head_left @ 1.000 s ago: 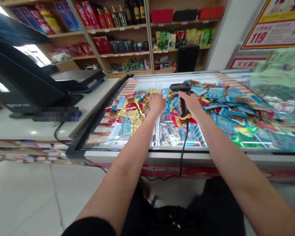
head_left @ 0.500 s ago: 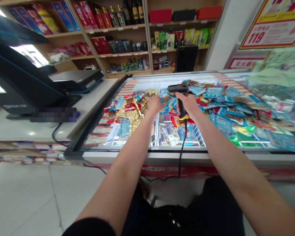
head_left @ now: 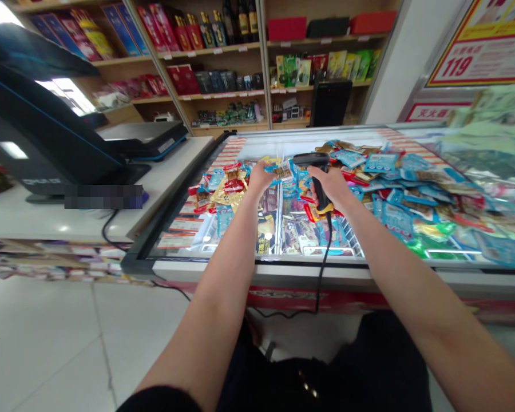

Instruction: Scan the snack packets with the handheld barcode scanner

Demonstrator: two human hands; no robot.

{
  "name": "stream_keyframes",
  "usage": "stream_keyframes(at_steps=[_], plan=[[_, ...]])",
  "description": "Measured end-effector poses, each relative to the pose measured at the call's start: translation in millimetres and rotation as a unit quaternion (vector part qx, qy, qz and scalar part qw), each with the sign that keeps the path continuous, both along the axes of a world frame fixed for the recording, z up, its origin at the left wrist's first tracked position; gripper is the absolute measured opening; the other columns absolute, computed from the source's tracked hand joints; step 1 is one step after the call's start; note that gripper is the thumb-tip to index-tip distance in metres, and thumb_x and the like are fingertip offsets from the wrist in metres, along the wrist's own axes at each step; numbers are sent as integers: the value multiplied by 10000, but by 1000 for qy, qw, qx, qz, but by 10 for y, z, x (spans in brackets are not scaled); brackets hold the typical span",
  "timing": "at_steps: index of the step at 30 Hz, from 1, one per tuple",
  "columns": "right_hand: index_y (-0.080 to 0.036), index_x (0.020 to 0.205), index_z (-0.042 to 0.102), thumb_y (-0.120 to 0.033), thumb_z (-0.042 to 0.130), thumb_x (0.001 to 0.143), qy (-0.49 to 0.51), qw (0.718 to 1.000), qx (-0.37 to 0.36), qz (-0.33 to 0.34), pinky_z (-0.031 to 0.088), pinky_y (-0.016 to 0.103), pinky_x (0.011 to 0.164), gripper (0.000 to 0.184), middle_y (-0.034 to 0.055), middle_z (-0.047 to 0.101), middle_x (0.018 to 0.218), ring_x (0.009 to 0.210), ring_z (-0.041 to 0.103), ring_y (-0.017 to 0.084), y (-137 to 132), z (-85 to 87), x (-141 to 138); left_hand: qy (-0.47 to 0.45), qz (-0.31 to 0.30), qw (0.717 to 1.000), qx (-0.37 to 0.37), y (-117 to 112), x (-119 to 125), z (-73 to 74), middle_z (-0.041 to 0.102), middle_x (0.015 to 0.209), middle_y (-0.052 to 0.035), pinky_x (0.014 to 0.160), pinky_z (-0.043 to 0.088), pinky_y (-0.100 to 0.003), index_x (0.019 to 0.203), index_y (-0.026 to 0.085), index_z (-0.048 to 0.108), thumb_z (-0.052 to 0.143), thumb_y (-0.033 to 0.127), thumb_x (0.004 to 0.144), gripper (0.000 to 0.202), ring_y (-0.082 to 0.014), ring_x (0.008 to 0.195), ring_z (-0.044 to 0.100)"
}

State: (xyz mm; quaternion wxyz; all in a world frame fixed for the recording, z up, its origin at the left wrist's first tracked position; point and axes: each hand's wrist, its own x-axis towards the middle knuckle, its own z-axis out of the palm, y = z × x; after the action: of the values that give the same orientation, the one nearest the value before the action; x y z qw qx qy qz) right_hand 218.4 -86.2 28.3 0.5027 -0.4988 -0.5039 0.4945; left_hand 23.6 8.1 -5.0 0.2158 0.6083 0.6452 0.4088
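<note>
At the white counter (head_left: 64,226) and the chest freezer (head_left: 257,266) beside it, the left hand (head_left: 261,177) pinches a small snack packet (head_left: 282,170) between thumb and fingers, just above the loose packets (head_left: 234,194) inside. Handling note: the packet should be light, soft and slippery, so take hold at its sealed edge. Farther right, the right hand (head_left: 331,186) closes around the grip of a corded barcode scanner (head_left: 312,161), held over the pile. The fingers cover part of the packet, and its label cannot be read — contents unknown.
</note>
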Motion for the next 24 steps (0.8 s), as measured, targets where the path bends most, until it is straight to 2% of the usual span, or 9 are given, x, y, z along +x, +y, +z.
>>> stream_keyframes(at_steps=[7, 24], plan=[[-196, 729, 532, -331, 573, 890, -4, 1000, -1, 5, 398, 241, 303, 214, -6, 553, 445, 317, 491, 136, -24, 18, -17, -80, -4, 996, 31, 38, -31, 30, 668, 835, -16, 751, 483, -274, 908, 188, 623, 615, 115, 674, 245, -182, 824, 635], [-197, 681, 545, -375, 604, 860, -12, 999, 2, 33, 396, 257, 296, 259, 17, 565, 448, 327, 494, 145, -5, -23, 6, -98, 8, 994, 48, 38, -26, 37, 595, 706, 12, 703, 466, -270, 886, 185, 628, 592, 103, 661, 242, -170, 718, 585]])
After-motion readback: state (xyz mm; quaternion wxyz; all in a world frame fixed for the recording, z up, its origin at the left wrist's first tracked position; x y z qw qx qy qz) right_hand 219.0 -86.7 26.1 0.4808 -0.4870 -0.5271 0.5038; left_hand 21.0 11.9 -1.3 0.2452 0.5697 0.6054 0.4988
